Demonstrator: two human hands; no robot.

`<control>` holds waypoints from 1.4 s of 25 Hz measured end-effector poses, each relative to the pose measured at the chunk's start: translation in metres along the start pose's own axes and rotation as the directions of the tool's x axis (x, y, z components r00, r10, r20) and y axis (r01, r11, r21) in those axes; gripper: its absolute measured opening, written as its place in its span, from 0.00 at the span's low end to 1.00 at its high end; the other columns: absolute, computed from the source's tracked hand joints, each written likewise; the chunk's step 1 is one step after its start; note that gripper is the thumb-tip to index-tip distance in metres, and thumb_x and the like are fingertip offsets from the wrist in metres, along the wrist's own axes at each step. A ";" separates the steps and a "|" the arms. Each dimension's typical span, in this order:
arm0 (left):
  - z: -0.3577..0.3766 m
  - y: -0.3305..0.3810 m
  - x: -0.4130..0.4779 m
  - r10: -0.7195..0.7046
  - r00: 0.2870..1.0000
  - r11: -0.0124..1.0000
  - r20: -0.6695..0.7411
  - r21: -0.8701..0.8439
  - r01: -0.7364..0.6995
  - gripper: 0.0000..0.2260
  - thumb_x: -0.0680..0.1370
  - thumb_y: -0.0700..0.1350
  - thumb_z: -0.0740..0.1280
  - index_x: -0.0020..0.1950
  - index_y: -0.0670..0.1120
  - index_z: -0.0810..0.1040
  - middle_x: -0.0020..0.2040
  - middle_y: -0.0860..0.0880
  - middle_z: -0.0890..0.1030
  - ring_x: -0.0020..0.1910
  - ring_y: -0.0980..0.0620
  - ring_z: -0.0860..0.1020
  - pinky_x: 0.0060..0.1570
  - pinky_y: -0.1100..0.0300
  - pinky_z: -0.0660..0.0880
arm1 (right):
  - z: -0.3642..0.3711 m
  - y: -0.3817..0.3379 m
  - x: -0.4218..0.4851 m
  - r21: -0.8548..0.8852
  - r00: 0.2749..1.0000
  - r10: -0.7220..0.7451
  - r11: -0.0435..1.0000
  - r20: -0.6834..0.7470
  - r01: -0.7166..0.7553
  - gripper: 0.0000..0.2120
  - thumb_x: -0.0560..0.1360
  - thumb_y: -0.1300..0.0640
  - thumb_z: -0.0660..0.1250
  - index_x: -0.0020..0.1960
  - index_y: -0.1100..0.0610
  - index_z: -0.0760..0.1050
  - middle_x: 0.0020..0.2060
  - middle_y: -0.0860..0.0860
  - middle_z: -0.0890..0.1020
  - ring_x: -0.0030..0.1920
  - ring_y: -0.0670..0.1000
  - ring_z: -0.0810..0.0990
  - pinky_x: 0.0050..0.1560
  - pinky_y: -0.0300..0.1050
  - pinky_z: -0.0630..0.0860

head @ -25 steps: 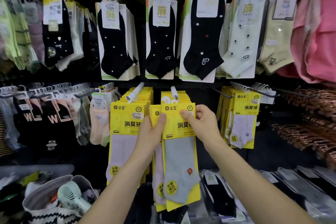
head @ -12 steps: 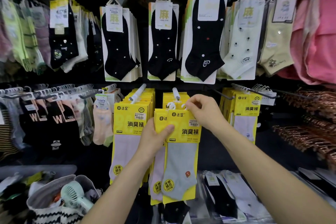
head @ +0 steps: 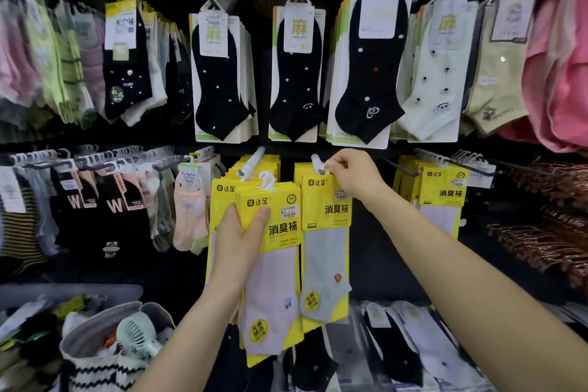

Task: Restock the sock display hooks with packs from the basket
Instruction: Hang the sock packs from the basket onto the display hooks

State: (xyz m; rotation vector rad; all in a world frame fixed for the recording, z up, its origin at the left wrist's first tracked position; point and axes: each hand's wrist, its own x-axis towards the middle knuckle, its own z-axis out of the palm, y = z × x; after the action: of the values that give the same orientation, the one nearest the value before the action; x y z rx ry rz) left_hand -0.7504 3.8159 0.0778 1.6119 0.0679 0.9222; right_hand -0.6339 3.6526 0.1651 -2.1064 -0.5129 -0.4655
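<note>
The right hand (head: pixel 353 180) pinches the top tab of 1 grey sock pack (head: pixel 326 232) at the tip of the white display hook (head: pixel 316 164), just left of its fingertips. To seat it well, the tab hole should meet the hook tip squarely, then slide back against the packs behind before the pinch loosens. The left hand (head: pixel 240 242), below and left, grips the bundle of yellow packs (head: pixel 276 226), thumb across the front. 0.5 s earlier the grey pack overlapped that bundle; now it hangs apart, leaving a pink sock (head: pixel 270 289) in front.
</note>
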 end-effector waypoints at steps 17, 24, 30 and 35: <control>0.038 0.011 -0.004 -0.041 0.990 0.995 0.136 -0.089 0.053 0.03 0.75 0.45 0.69 0.46 0.52 0.76 0.44 0.55 0.82 0.38 0.65 0.80 0.33 0.72 0.74 | 0.002 0.008 -0.052 0.098 0.997 -0.066 0.993 0.040 0.062 0.13 0.66 0.44 0.75 0.41 0.48 0.73 0.38 0.44 0.76 0.39 0.43 0.73 0.37 0.36 0.70; 0.043 0.004 -0.010 -0.087 0.987 0.990 0.134 -0.101 0.101 0.07 0.81 0.48 0.59 0.45 0.49 0.75 0.42 0.51 0.80 0.41 0.55 0.78 0.42 0.60 0.75 | -0.010 0.028 -0.050 0.210 1.000 0.013 0.978 0.001 -0.013 0.01 0.73 0.55 0.71 0.44 0.50 0.80 0.40 0.45 0.80 0.46 0.47 0.78 0.47 0.42 0.74; 0.015 0.002 -0.002 -0.056 0.998 0.991 -0.035 -0.122 0.051 0.07 0.80 0.46 0.60 0.43 0.50 0.74 0.41 0.55 0.79 0.38 0.61 0.78 0.38 0.66 0.75 | -0.014 0.022 -0.030 0.093 0.998 0.019 0.996 -0.064 -0.013 0.06 0.77 0.56 0.64 0.44 0.50 0.79 0.37 0.46 0.80 0.36 0.43 0.77 0.38 0.36 0.72; -0.002 0.006 0.000 -0.045 0.998 0.995 -0.036 -0.094 0.042 0.06 0.80 0.46 0.60 0.46 0.50 0.75 0.46 0.50 0.81 0.46 0.51 0.80 0.46 0.55 0.77 | 0.005 0.010 -0.013 -0.110 0.998 0.044 0.993 -0.043 -0.049 0.08 0.76 0.53 0.64 0.43 0.49 0.81 0.39 0.47 0.80 0.47 0.55 0.80 0.53 0.51 0.74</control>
State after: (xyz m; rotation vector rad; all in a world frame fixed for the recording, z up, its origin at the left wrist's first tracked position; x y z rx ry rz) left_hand -0.7538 3.8156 0.0824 1.5015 0.0856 0.9099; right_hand -0.6389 3.6494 0.1489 -2.2055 -0.4220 -0.5196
